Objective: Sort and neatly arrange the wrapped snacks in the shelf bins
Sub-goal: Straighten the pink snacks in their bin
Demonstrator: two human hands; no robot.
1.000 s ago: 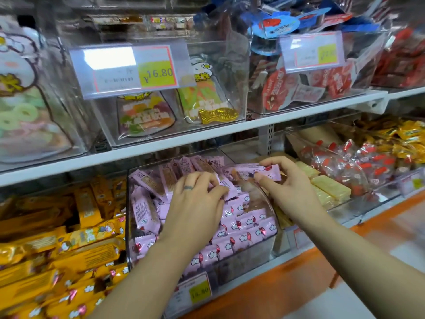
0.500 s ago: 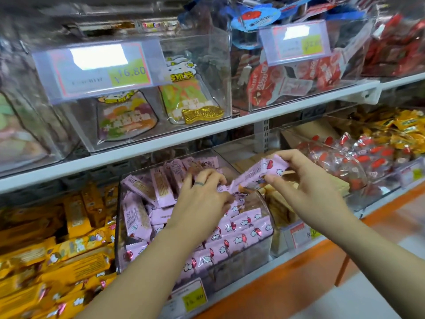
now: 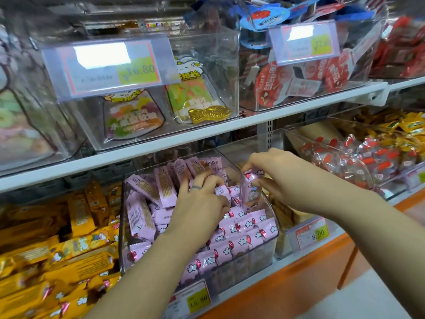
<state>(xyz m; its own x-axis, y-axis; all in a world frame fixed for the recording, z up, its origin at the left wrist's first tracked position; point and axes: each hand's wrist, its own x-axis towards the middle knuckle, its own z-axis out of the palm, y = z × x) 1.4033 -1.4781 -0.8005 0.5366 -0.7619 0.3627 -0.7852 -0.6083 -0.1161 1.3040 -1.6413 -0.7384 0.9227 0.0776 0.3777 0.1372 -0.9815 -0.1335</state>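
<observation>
Pinches pink plastic-wrapped snack bar (image 3: 249, 192) by its top with right hand (image 3: 282, 178); hangs upright just below the fingertips, over rows in clear plastic bin (image 3: 274, 236). Rests left hand (image 3: 202, 203) just left, fingers curled among packs (image 3: 241, 229), grip unclear.

Upper bin tag (image 3: 110, 67): ¥16.80. Pink-snack bin tag (image 3: 190, 300): 16.80. Neighbouring tag (image 3: 310, 233): 8.00.

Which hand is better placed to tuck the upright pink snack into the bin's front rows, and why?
Right, probably. The right hand pinches the pink snack upright, directly above the tidy rows in the clear bin. The left hand rests on loose packets further back.
</observation>
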